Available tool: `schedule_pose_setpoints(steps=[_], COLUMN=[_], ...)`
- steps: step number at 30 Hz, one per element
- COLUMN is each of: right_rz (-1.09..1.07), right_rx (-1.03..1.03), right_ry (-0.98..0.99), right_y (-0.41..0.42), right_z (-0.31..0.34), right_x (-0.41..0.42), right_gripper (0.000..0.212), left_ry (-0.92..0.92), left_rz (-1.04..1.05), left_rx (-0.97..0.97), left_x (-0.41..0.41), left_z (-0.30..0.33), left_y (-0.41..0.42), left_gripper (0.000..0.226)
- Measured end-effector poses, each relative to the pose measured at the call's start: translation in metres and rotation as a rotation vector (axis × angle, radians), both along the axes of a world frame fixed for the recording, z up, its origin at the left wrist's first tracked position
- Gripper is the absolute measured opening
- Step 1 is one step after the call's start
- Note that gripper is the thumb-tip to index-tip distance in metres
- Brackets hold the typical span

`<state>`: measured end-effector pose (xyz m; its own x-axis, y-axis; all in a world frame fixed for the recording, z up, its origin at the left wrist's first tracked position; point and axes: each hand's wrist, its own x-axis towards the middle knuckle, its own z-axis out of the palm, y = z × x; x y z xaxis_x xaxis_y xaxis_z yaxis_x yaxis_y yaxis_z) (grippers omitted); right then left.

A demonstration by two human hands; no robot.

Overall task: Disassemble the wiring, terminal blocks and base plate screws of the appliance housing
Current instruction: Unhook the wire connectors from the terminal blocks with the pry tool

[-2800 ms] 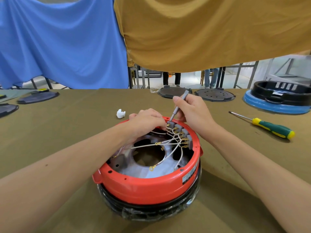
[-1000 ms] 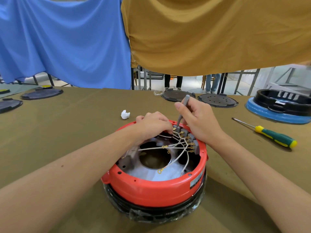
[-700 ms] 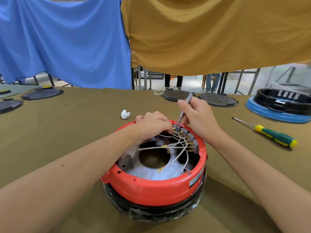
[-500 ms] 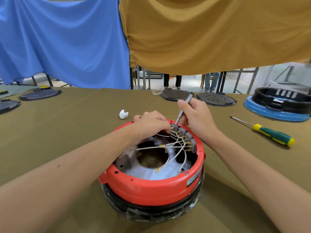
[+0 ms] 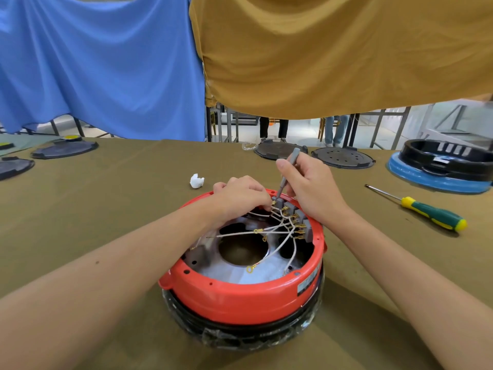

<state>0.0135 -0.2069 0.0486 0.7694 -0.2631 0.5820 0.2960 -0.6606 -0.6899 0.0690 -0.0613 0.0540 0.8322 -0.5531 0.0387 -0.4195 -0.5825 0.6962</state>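
Note:
A round red appliance housing lies upside down on the table, its open underside facing me. Inside it, white wires with brass ring ends run to a curved row of grey terminal blocks along the far right rim. My right hand grips a thin grey screwdriver, its tip down on the farthest block. My left hand curls over the far rim and pinches a wire end beside that same block.
A green-and-yellow screwdriver lies to the right. A crumpled white scrap sits behind the housing. Dark round plates and a blue-and-black housing stand along the far edge, more plates at far left. Blue and ochre cloths hang behind.
Both hands stay at the farthest terminal block. The grey screwdriver has tilted slightly in my right hand between frames. My head view has shifted a little.

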Motion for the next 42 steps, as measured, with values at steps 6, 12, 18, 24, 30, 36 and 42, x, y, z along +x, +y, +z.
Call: schedule_pose_setpoints(steps=[6, 12, 18, 24, 30, 36, 42], right_rz=[0.015, -0.013, 0.013, 0.047, 0.078, 0.022, 0.014], right_rx=[0.177, 0.203, -0.027, -0.067, 0.17, 0.135, 0.031], right_ry=[0.084, 0.095, -0.03, -0.038, 0.081, 0.045, -0.049], right_y=[-0.007, -0.006, 0.001, 0.001, -0.008, -0.003, 0.0], right_z=[-0.002, -0.003, 0.001, 0.003, 0.0, -0.001, -0.001], right_x=[0.011, 0.011, -0.001, -0.001, 0.011, 0.009, 0.0], right_gripper=[0.035, 0.035, 0.035, 0.033, 0.036, 0.034, 0.037], left_ry=[0.021, 0.025, -0.041, -0.055, -0.019, -0.058, -0.303], left_rz=[0.001, -0.011, -0.01, -0.022, -0.039, -0.056, -0.187], left_rx=[-0.01, -0.017, 0.023, 0.032, 0.01, 0.009, 0.041], left_x=[0.0, 0.002, 0.003, 0.004, 0.004, 0.004, 0.004], left_z=[0.001, -0.001, -0.002, -0.001, -0.002, 0.0, 0.001], left_y=[0.001, 0.001, -0.001, -0.001, 0.0, 0.002, 0.011], left_gripper=[0.015, 0.016, 0.017, 0.016, 0.015, 0.016, 0.013])
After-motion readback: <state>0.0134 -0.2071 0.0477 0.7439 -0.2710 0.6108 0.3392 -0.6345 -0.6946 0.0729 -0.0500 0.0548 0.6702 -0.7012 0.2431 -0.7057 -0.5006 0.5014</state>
